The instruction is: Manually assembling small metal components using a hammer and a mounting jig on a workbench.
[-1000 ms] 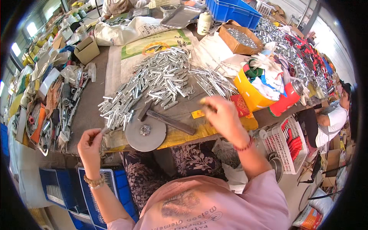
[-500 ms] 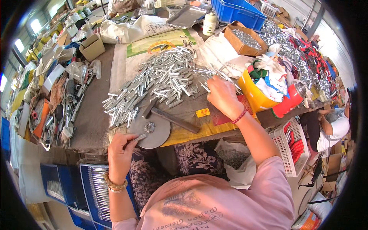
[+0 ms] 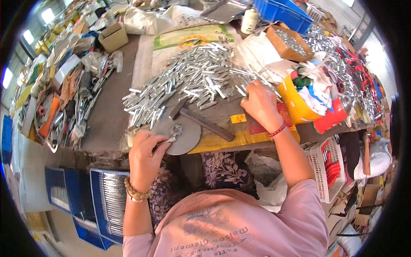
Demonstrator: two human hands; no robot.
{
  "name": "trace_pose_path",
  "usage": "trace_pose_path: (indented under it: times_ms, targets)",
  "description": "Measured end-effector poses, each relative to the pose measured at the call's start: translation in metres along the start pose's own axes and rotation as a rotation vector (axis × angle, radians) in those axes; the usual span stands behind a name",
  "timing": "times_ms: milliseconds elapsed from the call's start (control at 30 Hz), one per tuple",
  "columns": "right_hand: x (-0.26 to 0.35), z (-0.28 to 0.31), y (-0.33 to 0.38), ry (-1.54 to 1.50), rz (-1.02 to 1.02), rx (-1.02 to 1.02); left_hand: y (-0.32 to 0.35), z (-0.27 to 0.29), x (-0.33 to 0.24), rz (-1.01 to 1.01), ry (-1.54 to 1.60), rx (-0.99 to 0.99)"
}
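Note:
My left hand [image 3: 147, 156], at the table's front edge, pinches a short silver metal tube [image 3: 171, 140] between thumb and fingers. The tube's end juts over a flat grey round disc [image 3: 190, 138], which bears a small cluster of metal bits [image 3: 175, 129]. My right hand [image 3: 261, 107] is curled at the near side of some thin metal rods [image 3: 252, 77]; whatever its fingertips grip is hidden. Between the hands lies a hammer [image 3: 207, 124], its head partly over the disc. Behind it spreads a large heap of silver tubes [image 3: 184, 79] on a printed sack.
A yellow tub [image 3: 295, 100] of cloths and a red bottle [image 3: 332, 113] stand right of my right hand. Farther back are an open cardboard box [image 3: 289, 43] and a blue crate [image 3: 284, 15]. Tools [image 3: 72, 103] crowd the left side; blue bins [image 3: 111, 205] hang below.
The whole view has shifted, so the table sits higher and farther right. My left hand still pinches the tube, now turned slightly over the disc. My right hand stays by the thin rods.

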State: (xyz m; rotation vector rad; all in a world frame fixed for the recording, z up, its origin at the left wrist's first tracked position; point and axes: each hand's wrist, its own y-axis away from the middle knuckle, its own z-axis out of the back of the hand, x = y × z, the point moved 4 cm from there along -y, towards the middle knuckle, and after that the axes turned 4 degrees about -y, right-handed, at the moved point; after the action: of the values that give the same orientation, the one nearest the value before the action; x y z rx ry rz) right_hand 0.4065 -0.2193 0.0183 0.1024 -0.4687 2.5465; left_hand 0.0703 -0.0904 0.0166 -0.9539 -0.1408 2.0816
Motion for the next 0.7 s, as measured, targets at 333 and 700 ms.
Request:
trace_pose_path:
  times_ms: [333,700]
  targets:
    - [0.046,0.023,0.025,-1.229,-0.211,0.166,0.004,-0.002,0.003,-0.015,0.080,0.021]
    - [0.140,-0.006,0.061,-1.001,0.285,0.192,0.008,0.005,0.004,-0.007,-0.015,-0.001]
